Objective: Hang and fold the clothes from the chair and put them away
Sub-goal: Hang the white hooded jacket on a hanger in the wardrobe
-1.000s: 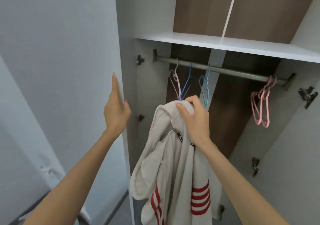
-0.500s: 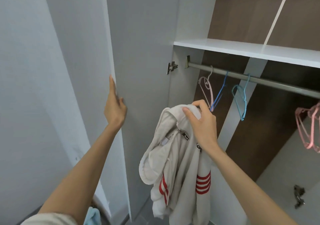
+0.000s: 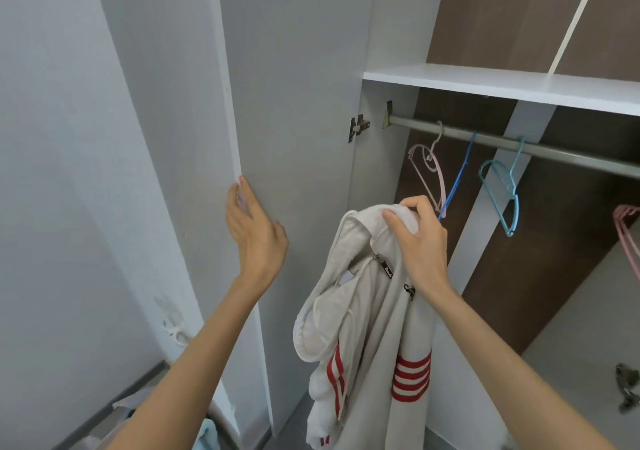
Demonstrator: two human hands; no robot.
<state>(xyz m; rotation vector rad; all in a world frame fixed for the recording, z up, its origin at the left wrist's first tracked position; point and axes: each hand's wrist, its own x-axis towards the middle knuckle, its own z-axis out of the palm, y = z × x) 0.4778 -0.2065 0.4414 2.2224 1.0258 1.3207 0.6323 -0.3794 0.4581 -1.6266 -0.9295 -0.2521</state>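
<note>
Off-white zip hoodie with red stripes [image 3: 367, 311] hangs from your right hand [image 3: 419, 241]. Your curled fingers and thumb bunch it at the collar. It sits in front of the open wardrobe's left side, below rail height. Your left hand [image 3: 254, 231] is flat with fingers straight, fingertips on the free edge of the grey wardrobe door [image 3: 294, 103], gripping nothing. The grey metal rail [image 3: 554, 149] under the white shelf [image 3: 502, 84] carries a pale pink plastic hanger [image 3: 434, 172], a thin blue hanger [image 3: 459, 175] and a teal plastic hanger [image 3: 502, 193]. The blue one's lower end goes behind your right hand; can't tell if they touch. Pink hangers [image 3: 627, 234] at the right edge, well apart.
</note>
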